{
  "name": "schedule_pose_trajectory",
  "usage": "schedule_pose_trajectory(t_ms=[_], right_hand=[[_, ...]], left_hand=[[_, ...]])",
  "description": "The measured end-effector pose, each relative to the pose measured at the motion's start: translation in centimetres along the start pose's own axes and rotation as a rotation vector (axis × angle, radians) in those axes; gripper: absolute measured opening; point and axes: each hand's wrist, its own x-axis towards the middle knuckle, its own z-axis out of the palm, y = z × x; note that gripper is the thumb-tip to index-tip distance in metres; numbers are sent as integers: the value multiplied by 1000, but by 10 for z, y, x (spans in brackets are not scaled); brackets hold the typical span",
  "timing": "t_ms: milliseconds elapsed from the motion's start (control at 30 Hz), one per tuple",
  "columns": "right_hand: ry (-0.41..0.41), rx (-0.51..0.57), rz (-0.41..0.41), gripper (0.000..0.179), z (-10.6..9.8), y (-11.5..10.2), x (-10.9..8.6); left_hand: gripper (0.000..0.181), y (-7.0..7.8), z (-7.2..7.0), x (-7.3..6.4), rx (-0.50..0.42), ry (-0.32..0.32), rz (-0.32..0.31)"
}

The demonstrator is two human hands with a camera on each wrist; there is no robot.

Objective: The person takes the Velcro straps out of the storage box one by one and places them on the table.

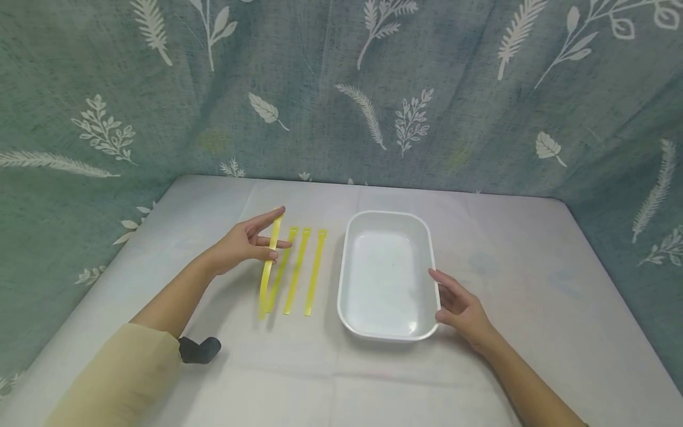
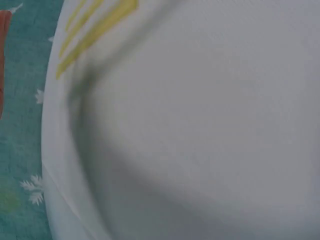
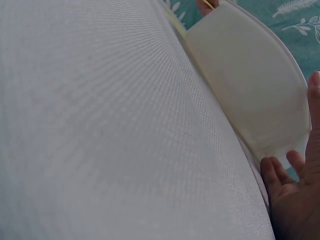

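My left hand (image 1: 245,242) pinches a yellow strap (image 1: 265,284) that hangs down from its fingers. Three similar yellow straps (image 1: 316,273), each with a small buckle-like head at the far end, lie side by side just right of that hand. In the left wrist view, yellow straps (image 2: 95,37) show at the top, with only a sliver of the hand (image 2: 3,55) at the left edge. My right hand (image 1: 463,311) rests its fingertips and thumb against the right rim of a white tray (image 1: 344,279). The right wrist view shows the tray's outer side (image 3: 255,85) beside bent fingers (image 3: 272,172).
A white cloth (image 1: 288,379) covers the table. Behind it and along both sides hangs a green curtain (image 1: 320,89) with white leaf prints. A dark wrist-worn piece (image 1: 200,350) sticks out by the left sleeve (image 1: 123,373).
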Motion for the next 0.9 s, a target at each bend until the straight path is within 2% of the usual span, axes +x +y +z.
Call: schedule_pose_trajectory(t_ms=[167, 267, 467, 700, 900], right_hand=[[-3, -20, 4, 71, -1, 0, 1], [-8, -19, 0, 71, -2, 0, 0], [-14, -10, 5, 69, -2, 1, 0], [-11, -2, 7, 70, -1, 2, 0], [-3, -7, 8, 70, -2, 1, 0]], left_hand=[[88, -16, -10, -16, 15, 3, -21], [86, -23, -15, -18, 27, 22, -22], [77, -40, -18, -10, 91, 102, -28], [75, -56, -20, 1, 207, 216, 18], [79, -62, -20, 7, 357, 311, -56]])
